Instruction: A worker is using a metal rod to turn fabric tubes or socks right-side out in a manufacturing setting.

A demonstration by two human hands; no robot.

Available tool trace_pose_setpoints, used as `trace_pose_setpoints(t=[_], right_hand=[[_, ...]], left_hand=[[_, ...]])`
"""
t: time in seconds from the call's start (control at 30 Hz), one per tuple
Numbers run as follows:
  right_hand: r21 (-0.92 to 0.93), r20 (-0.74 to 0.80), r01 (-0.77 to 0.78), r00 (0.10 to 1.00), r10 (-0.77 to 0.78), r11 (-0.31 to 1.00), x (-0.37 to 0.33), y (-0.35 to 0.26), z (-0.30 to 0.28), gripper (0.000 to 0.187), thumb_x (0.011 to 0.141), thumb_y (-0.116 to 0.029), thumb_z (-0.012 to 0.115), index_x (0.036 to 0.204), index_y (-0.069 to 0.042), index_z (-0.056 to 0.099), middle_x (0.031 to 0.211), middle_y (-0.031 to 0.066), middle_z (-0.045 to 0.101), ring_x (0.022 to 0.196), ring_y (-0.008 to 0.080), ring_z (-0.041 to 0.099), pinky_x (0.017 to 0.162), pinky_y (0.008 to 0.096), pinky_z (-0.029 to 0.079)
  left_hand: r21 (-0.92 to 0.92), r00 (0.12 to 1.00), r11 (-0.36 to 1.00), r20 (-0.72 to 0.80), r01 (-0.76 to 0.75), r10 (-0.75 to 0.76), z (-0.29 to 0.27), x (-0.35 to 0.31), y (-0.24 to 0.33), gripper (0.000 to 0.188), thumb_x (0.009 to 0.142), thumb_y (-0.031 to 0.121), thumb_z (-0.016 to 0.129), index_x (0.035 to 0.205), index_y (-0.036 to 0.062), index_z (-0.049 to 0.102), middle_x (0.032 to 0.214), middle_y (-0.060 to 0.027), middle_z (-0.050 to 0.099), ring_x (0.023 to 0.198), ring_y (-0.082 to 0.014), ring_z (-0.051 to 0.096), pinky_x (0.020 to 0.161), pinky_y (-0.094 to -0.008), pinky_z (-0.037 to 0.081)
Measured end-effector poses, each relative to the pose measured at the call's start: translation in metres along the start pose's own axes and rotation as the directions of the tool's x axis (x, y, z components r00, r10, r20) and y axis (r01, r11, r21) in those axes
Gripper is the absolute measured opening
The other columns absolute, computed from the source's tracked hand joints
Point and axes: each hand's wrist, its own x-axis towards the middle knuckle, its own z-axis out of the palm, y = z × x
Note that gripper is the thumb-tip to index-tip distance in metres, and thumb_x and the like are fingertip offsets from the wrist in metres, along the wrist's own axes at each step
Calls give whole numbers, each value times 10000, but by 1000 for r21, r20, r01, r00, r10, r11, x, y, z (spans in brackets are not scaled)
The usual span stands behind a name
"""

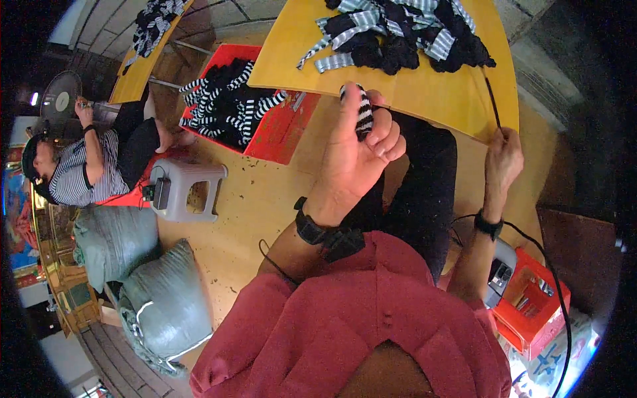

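1 striped cloth (364, 114), part-hidden, gripped by left fingers (382, 126); right fingers (509, 140) pinch dark rod (492, 99), end hidden.

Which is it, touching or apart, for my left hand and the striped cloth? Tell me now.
Touching. The head view shows the striped cloth held in your left hand, between thumb and curled fingers.

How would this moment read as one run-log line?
left hand: holds black-and-white striped piece | right hand: grasps thin dark strip | yellow table: fabric pile | red crate: striped items
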Motion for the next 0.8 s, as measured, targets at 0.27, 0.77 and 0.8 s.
trace_pose_setpoints(t=[0.27, 0.77, 0.8], right_hand=[[642, 610, -453, 790, -55, 618, -111, -90, -106, 198, 845, -72, 571, 1028, -30, 633, 698, 29, 599, 574, 72, 523, 537, 216, 436], [590, 588, -390, 807, -46, 706, -119, -98, -110, 166, 834, -51, 582, 985, -9, 635, 703, 49, 603, 613, 85, 531, 571, 228, 443], [601, 574, -377, 817, -53, 705, -119, -97, -110, 167, 836, -53, 578, 987, -9, 635, 697, 45, 597, 613, 86, 530, 571, 226, 440]], left_hand=[[-64, 977, 996, -208, -68, 54, 14, 0, 0, 356, 925, 419, 403, 947, 91, 538, 792, -105, 580, 703, -255, 552, 709, -404, 444], [-98, 985, 993, -167, -65, 48, 14, -10, 6, 173, 900, 216, 485, 948, 60, 542, 961, -149, 608, 884, -326, 590, 843, -480, 447], [-99, 985, 993, -168, -66, 49, 14, -10, 7, 173, 900, 216, 485, 948, 60, 542, 961, -149, 608, 884, -326, 590, 843, -480, 447]])
